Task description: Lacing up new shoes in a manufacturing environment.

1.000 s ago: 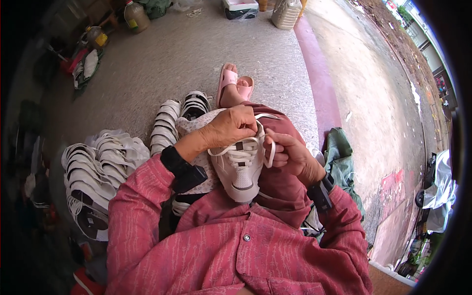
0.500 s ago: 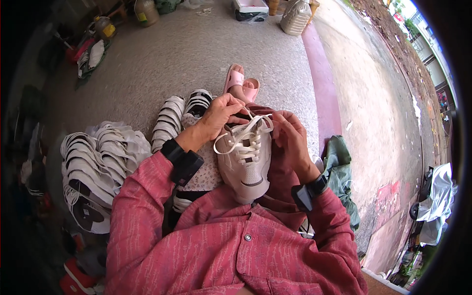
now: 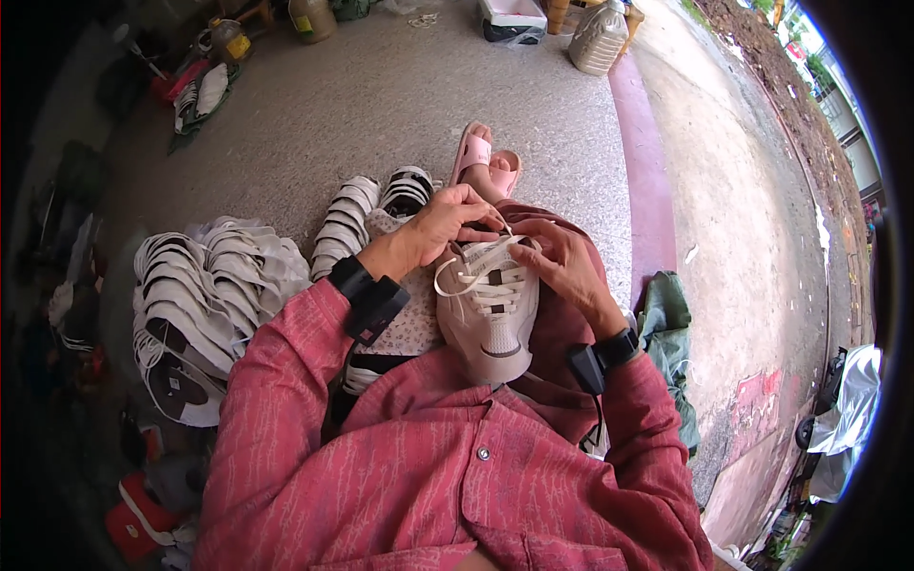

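Note:
A whitish shoe upper (image 3: pixel 486 333) lies across my lap, its toe toward me. A cream shoelace (image 3: pixel 497 278) crosses its front in several rows, with a loose loop hanging at the left side. My left hand (image 3: pixel 447 226) is at the ankle opening, thumb and fingers pinching the lace. Close beside it, my right hand (image 3: pixel 564 265) has its fingertips closed on the lace at the top right of the upper. The two hands nearly meet there, and the fingers partly hide the topmost eyelets.
Stacked white shoe uppers (image 3: pixel 181 314) stand at my left, with another stack (image 3: pixel 345 228) nearer my knee. A floral cloth (image 3: pixel 411 309) lies beside the lap. Green fabric (image 3: pixel 666 319) sits at the right. Further off are a white box (image 3: pixel 514 17) and a plastic jug (image 3: pixel 600 40).
My right hand has come in leftward, close to the left hand, bringing its lace along. The left hand keeps its pinch at the opening. The whole view has shifted slightly.

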`<control>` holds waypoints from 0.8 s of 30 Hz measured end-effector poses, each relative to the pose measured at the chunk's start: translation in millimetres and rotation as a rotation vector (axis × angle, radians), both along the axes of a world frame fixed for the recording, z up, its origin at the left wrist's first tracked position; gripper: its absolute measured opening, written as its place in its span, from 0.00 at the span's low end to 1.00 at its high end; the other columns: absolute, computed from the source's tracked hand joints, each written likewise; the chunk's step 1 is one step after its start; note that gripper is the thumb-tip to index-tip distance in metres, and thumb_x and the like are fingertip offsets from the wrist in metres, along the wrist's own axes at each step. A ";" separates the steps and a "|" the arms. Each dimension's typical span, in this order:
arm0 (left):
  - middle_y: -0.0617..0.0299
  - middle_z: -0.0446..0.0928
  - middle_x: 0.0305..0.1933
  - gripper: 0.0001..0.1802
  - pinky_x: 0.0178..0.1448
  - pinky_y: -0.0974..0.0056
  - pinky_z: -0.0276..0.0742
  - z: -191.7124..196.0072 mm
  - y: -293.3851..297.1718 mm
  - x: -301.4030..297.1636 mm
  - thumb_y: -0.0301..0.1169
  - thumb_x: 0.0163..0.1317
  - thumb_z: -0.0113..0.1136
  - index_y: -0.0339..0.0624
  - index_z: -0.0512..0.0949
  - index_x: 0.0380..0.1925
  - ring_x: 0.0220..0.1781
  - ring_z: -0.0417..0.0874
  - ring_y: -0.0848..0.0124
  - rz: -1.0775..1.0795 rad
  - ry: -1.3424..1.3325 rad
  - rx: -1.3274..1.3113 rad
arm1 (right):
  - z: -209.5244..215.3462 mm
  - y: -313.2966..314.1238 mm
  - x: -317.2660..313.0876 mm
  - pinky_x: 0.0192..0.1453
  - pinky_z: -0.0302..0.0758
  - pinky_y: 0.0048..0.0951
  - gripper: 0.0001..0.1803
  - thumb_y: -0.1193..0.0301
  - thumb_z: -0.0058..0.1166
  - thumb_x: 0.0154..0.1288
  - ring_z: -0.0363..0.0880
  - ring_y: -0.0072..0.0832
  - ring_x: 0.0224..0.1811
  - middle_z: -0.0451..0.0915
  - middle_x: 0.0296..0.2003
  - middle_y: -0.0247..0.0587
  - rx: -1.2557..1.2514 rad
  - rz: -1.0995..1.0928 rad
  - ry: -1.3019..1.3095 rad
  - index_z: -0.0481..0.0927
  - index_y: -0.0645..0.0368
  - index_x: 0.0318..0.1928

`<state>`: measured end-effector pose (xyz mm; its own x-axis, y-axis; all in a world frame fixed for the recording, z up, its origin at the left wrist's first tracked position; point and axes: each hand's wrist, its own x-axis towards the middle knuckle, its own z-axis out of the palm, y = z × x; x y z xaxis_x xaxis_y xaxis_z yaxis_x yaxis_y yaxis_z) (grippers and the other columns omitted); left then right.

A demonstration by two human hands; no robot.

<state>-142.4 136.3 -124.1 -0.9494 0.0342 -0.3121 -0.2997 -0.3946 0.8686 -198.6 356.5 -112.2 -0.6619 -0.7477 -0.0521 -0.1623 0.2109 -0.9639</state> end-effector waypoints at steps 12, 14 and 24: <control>0.55 0.72 0.46 0.20 0.54 0.63 0.73 30.9 -5.9 47.7 0.37 0.60 0.64 0.35 0.71 0.44 0.51 0.76 0.64 0.300 0.483 -0.842 | 10.7 16.7 12.7 0.42 0.73 0.29 0.11 0.78 0.61 0.57 0.77 0.32 0.36 0.74 0.34 0.39 -0.019 -0.174 0.405 0.80 0.58 0.43; 0.56 0.70 0.42 0.26 0.51 0.61 0.71 33.8 -4.7 78.3 0.37 0.50 0.71 0.38 0.71 0.45 0.47 0.74 0.64 0.212 0.743 -1.191 | 17.8 24.7 11.8 0.42 0.73 0.31 0.10 0.78 0.61 0.57 0.77 0.34 0.36 0.75 0.35 0.39 -0.051 -0.050 0.524 0.81 0.58 0.41; 0.72 0.72 0.26 0.08 0.32 0.72 0.68 36.7 -14.3 92.6 0.30 0.63 0.62 0.41 0.76 0.39 0.26 0.71 0.80 0.109 0.179 -0.480 | 38.4 8.1 2.9 0.41 0.75 0.39 0.09 0.73 0.59 0.58 0.79 0.42 0.38 0.78 0.35 0.40 0.077 0.273 0.832 0.81 0.54 0.41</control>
